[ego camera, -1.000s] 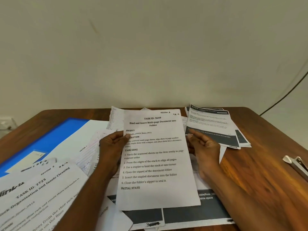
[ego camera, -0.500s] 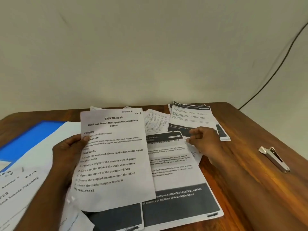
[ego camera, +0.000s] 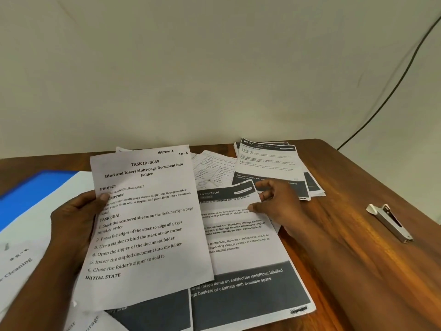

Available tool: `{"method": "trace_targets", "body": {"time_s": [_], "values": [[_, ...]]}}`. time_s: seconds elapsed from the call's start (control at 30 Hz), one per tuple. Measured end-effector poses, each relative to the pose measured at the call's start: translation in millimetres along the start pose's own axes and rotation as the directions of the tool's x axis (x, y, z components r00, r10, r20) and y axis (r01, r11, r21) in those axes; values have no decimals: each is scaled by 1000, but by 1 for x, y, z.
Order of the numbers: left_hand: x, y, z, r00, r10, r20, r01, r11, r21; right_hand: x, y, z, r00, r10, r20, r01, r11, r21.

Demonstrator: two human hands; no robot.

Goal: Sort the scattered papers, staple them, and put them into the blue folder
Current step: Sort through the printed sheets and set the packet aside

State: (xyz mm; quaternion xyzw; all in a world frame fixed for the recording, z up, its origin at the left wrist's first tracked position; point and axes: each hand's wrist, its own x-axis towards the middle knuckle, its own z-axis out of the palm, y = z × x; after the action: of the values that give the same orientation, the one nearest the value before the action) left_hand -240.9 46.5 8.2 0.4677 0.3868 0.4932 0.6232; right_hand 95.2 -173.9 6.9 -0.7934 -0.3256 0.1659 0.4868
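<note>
Your folder [ego camera: 31, 194] is cut off at the left edge and half buried under a blank sheet [ego camera: 55, 211]; the far stack [ego camera: 269, 163] prints too small to read. Your left hand [ego camera: 74, 223] pinches the task sheet [ego camera: 148, 225] by its left edge, thumb on top. Your right hand [ego camera: 276, 206], fingers loosely curled, touches the living-room page [ego camera: 238, 235] lying on the table [ego camera: 358, 271]. The stapler [ego camera: 391, 222] lies well apart to the right.

The blue folder [ego camera: 28, 194] lies mostly under white sheets, cut by the left edge. The held page [ego camera: 145, 225] hides the left hand's [ego camera: 71, 223] fingers. Handwritten sheet [ego camera: 214, 170]: script too small to read.
</note>
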Motion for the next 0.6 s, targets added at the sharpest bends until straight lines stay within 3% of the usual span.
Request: {"method": "trace_targets", "body": {"time_s": [0.23, 0.6], "values": [[0, -1, 0, 1000, 1, 23, 0, 999, -36, -2, 2, -4, 1000, 11, 11, -13, 981, 193], [9, -5, -6, 1000, 16, 0, -16, 999, -31, -4, 2, -6, 999, -12, 51, 2, 982, 186]]}}
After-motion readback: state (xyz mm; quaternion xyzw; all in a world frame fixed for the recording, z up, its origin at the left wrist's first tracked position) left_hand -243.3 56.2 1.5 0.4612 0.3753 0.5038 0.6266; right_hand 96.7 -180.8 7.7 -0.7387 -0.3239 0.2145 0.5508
